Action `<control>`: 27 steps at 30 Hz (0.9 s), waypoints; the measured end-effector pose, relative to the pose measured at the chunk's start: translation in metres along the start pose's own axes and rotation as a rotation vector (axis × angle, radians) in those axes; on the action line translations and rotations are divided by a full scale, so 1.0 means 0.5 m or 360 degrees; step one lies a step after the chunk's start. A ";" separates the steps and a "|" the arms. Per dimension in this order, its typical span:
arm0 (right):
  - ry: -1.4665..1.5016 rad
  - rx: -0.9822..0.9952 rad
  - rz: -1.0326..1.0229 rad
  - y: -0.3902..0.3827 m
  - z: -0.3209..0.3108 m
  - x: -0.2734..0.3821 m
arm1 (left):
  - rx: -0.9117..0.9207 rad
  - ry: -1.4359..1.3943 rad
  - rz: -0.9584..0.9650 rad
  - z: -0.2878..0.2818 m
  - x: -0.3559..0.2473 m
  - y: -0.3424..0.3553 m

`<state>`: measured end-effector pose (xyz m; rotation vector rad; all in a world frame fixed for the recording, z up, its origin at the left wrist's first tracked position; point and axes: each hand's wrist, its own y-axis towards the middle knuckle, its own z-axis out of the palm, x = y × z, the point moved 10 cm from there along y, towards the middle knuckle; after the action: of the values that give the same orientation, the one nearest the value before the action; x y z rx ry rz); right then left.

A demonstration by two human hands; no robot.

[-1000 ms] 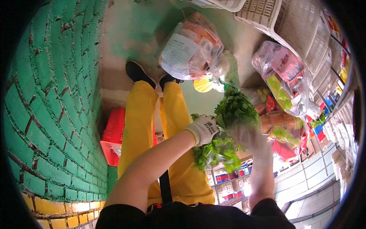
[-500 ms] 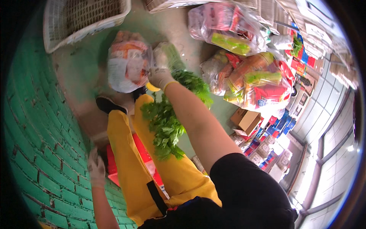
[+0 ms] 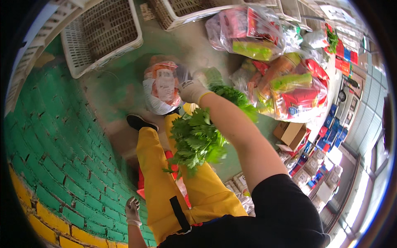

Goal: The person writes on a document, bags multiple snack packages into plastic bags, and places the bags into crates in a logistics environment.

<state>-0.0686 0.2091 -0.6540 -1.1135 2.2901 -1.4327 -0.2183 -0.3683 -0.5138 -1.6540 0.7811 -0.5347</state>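
My right hand (image 3: pixel 192 91), in a white glove, is closed at the gathered top of a clear plastic bag (image 3: pixel 162 89) with orange-red contents and a white label. Leafy celery (image 3: pixel 200 136) spreads below my right forearm, its leaves over my yellow trousers. A clear wrapped green vegetable (image 3: pixel 211 77) shows just beyond that hand; whether the same fingers hold it or the celery is hidden. My gloved left hand (image 3: pixel 132 211) hangs by the green brick wall, fingers loosely bent and apart, nothing seen in it.
A pale slatted crate (image 3: pixel 138 41) stands at the far left, with another crate (image 3: pixel 167 25) beside it. Full clear bags of groceries (image 3: pixel 285 89) lie on the right. Farther right is an open cardboard box (image 3: pixel 291 135). A green brick wall (image 3: pixel 62 136) runs along my left; something red (image 3: pixel 140 182) is behind my legs.
The view has swung, so the crates, bags and wall sit differently in it. My right hand keeps its hold on the bag. My left hand's fingers have bent.
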 end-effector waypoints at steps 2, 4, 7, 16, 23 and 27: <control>-0.0157 0.0037 -0.0116 -0.010 -0.056 0.017 | -0.0083 -0.0010 -0.0054 0.002 0.022 -0.032; -0.0327 0.0069 -0.0201 -0.002 -0.073 0.004 | -0.0128 -0.0153 -0.0205 0.012 0.059 -0.051; -0.0482 0.0183 -0.0170 0.031 -0.087 -0.029 | -0.0088 -0.0475 -0.0231 0.011 0.156 -0.071; -0.0167 -0.0268 0.0447 0.124 -0.195 -0.159 | -0.0051 -0.0618 -0.0335 0.134 0.218 -0.171; -0.0254 -0.0703 -0.0744 -0.184 -0.156 0.118 | -0.0124 -0.0842 -0.0387 0.108 0.310 -0.159; 0.0335 0.0104 -0.0057 -0.500 0.061 0.018 | 0.0005 -0.1044 -0.0220 0.129 0.257 -0.135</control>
<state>0.0623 0.1228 -0.4568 -1.0345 2.3513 -1.6994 -0.0723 -0.4129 -0.4706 -1.7410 0.1837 -0.0641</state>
